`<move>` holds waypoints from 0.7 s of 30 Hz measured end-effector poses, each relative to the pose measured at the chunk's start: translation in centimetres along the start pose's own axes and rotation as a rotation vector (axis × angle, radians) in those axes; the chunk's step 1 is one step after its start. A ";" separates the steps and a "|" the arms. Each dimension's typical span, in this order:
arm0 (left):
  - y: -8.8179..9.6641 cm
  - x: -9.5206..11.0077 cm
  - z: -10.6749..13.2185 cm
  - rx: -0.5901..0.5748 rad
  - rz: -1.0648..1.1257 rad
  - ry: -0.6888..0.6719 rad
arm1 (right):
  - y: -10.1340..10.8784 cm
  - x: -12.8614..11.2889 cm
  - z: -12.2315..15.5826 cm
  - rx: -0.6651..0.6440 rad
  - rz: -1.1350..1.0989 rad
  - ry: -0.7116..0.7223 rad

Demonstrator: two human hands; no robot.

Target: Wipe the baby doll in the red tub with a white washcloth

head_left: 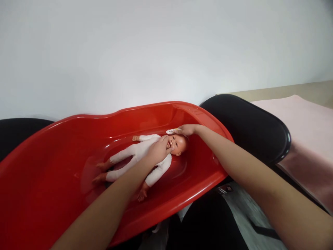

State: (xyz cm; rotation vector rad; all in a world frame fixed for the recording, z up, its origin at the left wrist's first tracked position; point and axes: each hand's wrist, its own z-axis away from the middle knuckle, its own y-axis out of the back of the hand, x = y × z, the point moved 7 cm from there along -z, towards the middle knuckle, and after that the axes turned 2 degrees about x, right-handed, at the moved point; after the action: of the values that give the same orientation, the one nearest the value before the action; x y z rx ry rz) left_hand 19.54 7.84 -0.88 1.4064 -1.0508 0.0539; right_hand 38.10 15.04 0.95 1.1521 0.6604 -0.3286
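Note:
A baby doll (144, 147) in a white suit lies on its back in a red baby bathtub (65, 149), head to the right and feet to the left. My left hand (158, 150) grips the doll under its chin, thumb on the near side of the jaw and fingers on the far side. A small white cloth (170, 131) with a yellow mark is in my closed right hand (187, 130), held against the far side of the doll's head. My left hand hides the doll's neck and part of its chest.
Behind the tub rises a pale wall (125, 52). A black chair (244, 125) stands against the tub's right end, with a pink-covered surface (307, 121) beyond it. Another black shape (23, 133) shows at the left, and my dark-clothed legs (210, 222) are below the near rim.

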 end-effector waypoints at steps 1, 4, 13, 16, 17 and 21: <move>0.0 0.0 -0.1 0.001 -0.002 -0.006 | -0.2 0.2 -0.1 -0.041 0.000 -0.023; 0.0 -0.2 -0.2 0.008 -0.024 -0.004 | -0.5 0.2 0.0 -0.093 -0.003 -0.049; -0.1 0.3 -0.2 -0.050 -0.086 -0.018 | -0.9 -0.7 0.6 -0.185 0.090 -0.010; -0.1 0.5 -0.1 -0.055 -0.098 -0.003 | -1.0 -0.9 0.6 -0.209 0.071 0.048; -0.2 0.4 -0.1 -0.066 -0.105 0.010 | -1.0 -0.9 0.5 -0.208 0.068 0.057; -0.3 0.3 -0.2 -0.098 -0.147 0.062 | -0.7 -0.1 0.3 -0.193 0.064 0.032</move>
State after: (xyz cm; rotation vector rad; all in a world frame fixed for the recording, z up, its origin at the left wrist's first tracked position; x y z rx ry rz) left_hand 20.02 7.81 -0.92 1.3807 -0.8852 -0.0596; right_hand 37.72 14.47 0.62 0.9938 0.6676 -0.1883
